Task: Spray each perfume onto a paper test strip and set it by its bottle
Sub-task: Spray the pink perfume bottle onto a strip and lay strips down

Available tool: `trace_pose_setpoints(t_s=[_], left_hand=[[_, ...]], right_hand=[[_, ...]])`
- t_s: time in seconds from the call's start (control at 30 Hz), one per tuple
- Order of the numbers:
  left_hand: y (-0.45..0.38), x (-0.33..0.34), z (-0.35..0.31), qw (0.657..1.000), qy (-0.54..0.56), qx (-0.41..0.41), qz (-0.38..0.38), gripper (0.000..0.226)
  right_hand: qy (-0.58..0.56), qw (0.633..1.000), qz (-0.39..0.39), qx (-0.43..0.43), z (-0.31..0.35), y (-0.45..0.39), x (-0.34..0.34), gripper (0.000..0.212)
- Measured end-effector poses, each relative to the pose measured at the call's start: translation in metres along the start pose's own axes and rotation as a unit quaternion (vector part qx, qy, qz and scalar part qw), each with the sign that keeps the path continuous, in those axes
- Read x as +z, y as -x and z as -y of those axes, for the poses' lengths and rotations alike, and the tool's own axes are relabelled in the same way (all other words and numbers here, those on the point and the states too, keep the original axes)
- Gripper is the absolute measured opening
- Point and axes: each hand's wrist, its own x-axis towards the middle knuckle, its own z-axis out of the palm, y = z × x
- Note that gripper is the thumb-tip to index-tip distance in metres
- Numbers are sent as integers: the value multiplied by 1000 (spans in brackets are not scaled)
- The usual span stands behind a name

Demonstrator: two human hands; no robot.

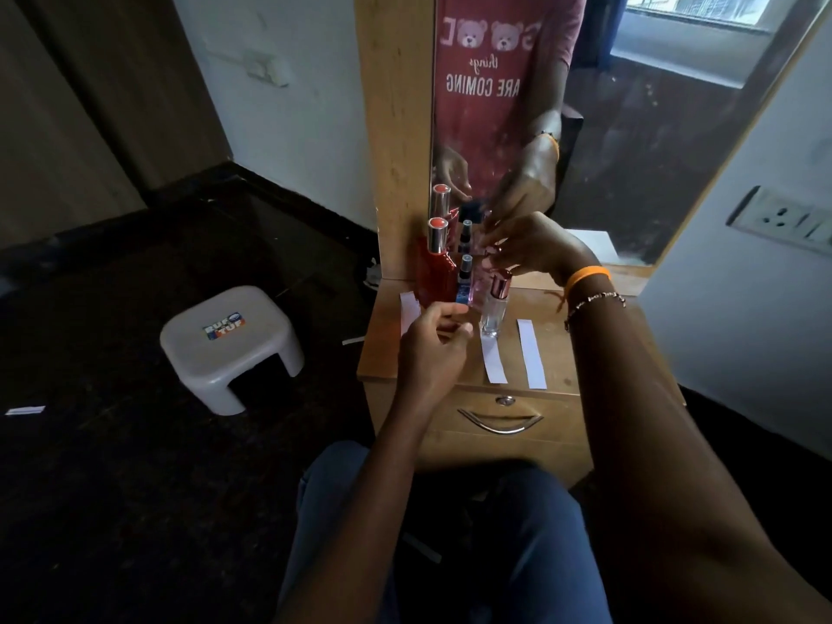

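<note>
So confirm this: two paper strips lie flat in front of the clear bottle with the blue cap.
Not quite: the cap on the clear bottle is rose-gold, not blue. The head view shows it, with two paper strips lying flat in front.

A white plastic stool point(232, 346) with a sticker on its seat stood on the dark floor point(112, 466), left of the wooden dressing table point(558, 353). The table had 1 drawer with a curved metal handle point(499, 421). A mirror point(630, 128) rose behind it, and a switchboard point(783, 218) was on the right wall.
</note>
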Motion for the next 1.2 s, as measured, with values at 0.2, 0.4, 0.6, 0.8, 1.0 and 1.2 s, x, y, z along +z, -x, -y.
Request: trace_pose_setpoints(t_s=[0.2,0.4,0.6,0.8,1.0,1.2], left_hand=[[-1,-1,1,1000,8,5,-3,19],[0,-1,3,1000,20,-7,6,17],[3,-3,3,999,30,12,-5,18],[23,4,-12,992,30,121,9,29],[38,26,-8,989,-1,143,47,58],[43,18,-4,989,-60,134,1,47]], right_hand=[[72,995,23,70,10,-5,5,37],[59,994,-46,77,5,-5,10,25],[138,965,-222,7,-18,15,3,23],[152,934,-315,-75,-14,95,-9,23],[77,975,-197,-65,-9,137,21,19],[-161,974,-138,-73,-30,137,35,16]])
